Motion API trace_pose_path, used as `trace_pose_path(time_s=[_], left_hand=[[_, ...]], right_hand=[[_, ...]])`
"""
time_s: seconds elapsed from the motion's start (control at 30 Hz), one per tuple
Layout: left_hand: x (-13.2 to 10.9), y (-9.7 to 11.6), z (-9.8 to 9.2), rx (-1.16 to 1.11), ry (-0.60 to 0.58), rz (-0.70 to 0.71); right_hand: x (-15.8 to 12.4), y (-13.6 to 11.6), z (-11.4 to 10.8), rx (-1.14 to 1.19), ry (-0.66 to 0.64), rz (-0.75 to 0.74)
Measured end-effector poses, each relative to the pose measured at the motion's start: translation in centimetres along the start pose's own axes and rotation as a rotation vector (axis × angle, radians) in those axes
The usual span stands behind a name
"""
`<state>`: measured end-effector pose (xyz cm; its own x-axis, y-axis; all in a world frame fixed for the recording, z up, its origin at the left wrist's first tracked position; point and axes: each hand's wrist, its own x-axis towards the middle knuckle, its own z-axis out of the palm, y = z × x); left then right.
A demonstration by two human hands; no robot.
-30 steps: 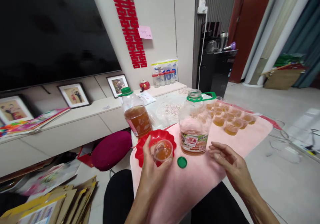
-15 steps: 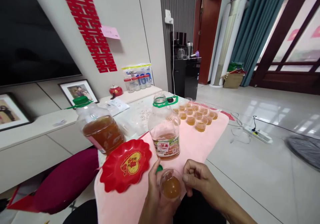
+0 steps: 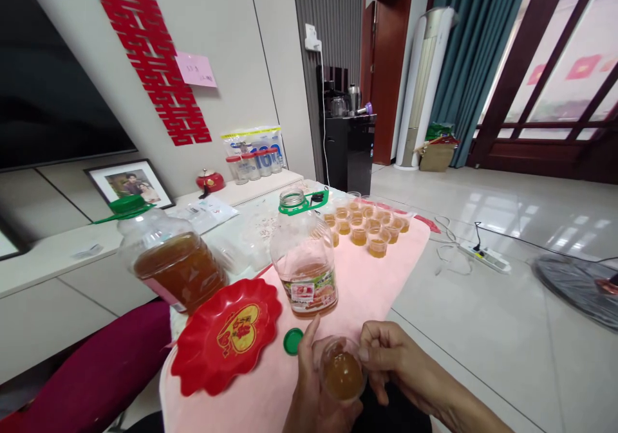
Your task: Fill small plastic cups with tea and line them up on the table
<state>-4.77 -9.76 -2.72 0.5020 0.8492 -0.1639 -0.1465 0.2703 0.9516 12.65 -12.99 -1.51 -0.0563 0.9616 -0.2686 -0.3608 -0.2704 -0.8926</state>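
Observation:
My left hand point(image 3: 316, 391) is wrapped around a clear plastic cup point(image 3: 343, 370) of amber liquid, low over the near edge of the pink cloth. The fingers of my right hand point(image 3: 389, 359) are curled, thumb and fingertips pinched at the cup's right rim. Just beyond stands an uncapped clear plastic jug point(image 3: 306, 259) with a little amber liquid in its bottom. Its green collar and handle surround the neck. A green cap point(image 3: 293, 341) lies on the cloth left of my left hand.
Left are a red scalloped plate point(image 3: 207, 362) and a capped jug point(image 3: 176, 269) of darker amber liquid. Several filled cups point(image 3: 377, 242) stand together on the far cloth point(image 3: 362, 291). A power strip point(image 3: 484, 257) and cables lie on the floor, right.
The view has shifted, so the scene sits further left. More of the green cap shows beside my left hand. Both hands stay at the cup.

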Motion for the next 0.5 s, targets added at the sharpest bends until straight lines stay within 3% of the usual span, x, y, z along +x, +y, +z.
trace_pose_path(time_s=[0.27, 0.4, 0.5], left_hand=[[1.1, -0.6, 0.7, -0.052, 0.07, 0.012], [1.5, -1.2, -0.4, -0.033, 0.188, 0.129], [1.5, -1.0, -1.9, 0.006, 0.297, 0.113]], right_hand=[[0.2, -1.0, -0.3, 0.073, 0.012, -0.001], [1.0, -1.5, -1.7, 0.078, 0.006, -0.074], [2.1, -2.4, -3.3, 0.081, 0.036, -0.157]])
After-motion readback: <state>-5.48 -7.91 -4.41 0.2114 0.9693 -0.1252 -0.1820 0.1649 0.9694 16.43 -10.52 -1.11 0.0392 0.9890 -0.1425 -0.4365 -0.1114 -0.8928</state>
